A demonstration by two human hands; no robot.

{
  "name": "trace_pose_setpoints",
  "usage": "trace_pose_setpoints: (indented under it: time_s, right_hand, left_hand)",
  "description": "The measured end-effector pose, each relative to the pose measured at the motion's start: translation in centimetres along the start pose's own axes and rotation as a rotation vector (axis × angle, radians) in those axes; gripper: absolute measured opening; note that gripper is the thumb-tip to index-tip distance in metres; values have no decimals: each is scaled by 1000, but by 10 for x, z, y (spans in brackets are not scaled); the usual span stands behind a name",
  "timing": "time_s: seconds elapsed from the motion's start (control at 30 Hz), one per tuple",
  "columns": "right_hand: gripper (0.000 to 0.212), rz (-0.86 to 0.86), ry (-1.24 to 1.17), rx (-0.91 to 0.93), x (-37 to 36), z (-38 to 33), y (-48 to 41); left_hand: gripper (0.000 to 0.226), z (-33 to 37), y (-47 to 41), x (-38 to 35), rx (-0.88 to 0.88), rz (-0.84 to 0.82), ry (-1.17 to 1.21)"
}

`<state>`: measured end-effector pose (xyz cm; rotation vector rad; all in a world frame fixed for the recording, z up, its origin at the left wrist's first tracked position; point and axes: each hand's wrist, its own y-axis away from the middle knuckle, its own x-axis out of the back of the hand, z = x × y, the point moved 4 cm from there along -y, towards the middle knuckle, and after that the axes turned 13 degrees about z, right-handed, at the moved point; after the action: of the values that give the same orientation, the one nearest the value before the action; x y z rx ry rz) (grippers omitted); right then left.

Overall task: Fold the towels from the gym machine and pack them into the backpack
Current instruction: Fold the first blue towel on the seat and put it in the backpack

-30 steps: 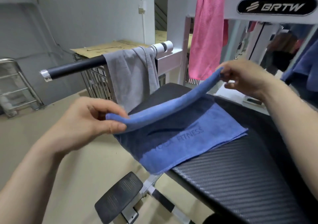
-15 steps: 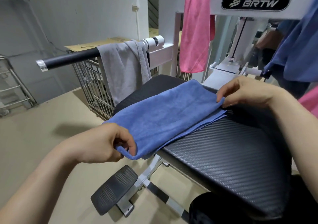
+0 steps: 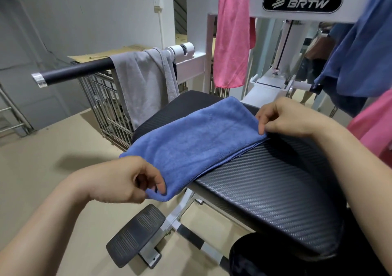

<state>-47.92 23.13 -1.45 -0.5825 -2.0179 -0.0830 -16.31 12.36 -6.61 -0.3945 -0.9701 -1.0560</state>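
Folded blue microfibre towel lies flat across the left end of the black carbon-weave padded worktop, centre of frame. Top layer sits a bit short of the lower one along the near edge. Its lower-left corner hangs off the pad's edge.

Left hand, lower left, pinches that hanging corner. Its fingers are curled, thumb and forefinger closed on the cloth. Right hand, right of centre, pinches the towel's right-hand corner, its fingers bent down with the cloth between thumb and fingertips. Bare forearms enter from the bottom corners.

Behind the pad, left of centre: grey towel draped over a black bar with a silver end cap. Wire metal cage stands on the beige floor under that bar.

Top centre: pink towel hangs over the white machine frame, which carries a black BRTW badge. Upper right: darker blue towel hangs down. Below it, at the right edge, another pink cloth, partly cut off.

Bottom centre: black ribbed footplate on a white strut below the pad.
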Motion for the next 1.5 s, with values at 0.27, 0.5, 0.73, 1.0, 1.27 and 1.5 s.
trace_pose_setpoints:
  time_s: [0.27,0.5,0.73,1.0,1.27,1.5]
  right_hand:
    - [30,113,118,-40,-5,-8,-1]
    - [69,-57,331,-25,-5,-29,-38]
    - [66,-430,400,356,-72,-102,-85]
    - [23,-492,181,86,-21,-47,-87]
    - [12,176,31,-384,33,5,-109]
    - [29,509,777,-99,-21,-48,-131]
  left_hand:
    - [19,-6,-51,39,37,759,-56]
    - [33,-10,-63,35,218,496,-132]
    - [39,-20,-58,46,183,265,119]
    - [22,-55,-67,65,148,26,513]
    - [60,-18,-118,53,14,231,795]
    - [16,8,-111,19,-173,234,611]
